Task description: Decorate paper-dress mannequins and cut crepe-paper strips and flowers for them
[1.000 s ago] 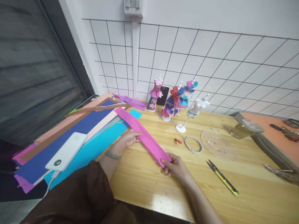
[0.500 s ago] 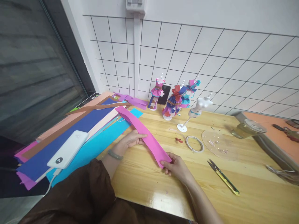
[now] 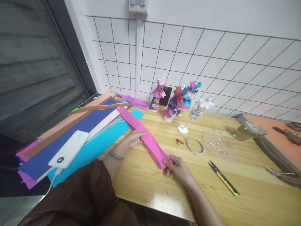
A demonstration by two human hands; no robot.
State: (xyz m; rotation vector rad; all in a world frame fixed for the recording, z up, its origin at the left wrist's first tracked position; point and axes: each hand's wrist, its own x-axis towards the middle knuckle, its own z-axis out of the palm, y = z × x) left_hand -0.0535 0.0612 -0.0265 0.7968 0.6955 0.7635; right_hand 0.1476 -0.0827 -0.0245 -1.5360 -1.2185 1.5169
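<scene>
A long pink paper strip (image 3: 150, 141) runs diagonally from the pile of coloured sheets toward the table's front. My right hand (image 3: 176, 168) pinches its near end between thumb and fingers, and one edge there curls up. My left hand (image 3: 134, 140) grips the strip's left edge about midway, one digit on top and the others partly hidden beneath. On the left wrist is a bracelet (image 3: 116, 155). The strip's far end lies over a blue paper sheet (image 3: 105, 138) and a bead chain (image 3: 121, 119).
A white power bank (image 3: 70, 147) rests on the sheets. Behind stand several small dressed mannequins (image 3: 178, 102) and a bare white mannequin (image 3: 203, 105). To the right lie a tape roll (image 3: 195, 145), a clear plate of tiny pieces (image 3: 219, 146), yellow thread snips (image 3: 224, 179) and a glass cup (image 3: 249, 130).
The strip lies a little straighter, with its long edge near my right hand folded up slightly. Both hands keep nearly the same places.
</scene>
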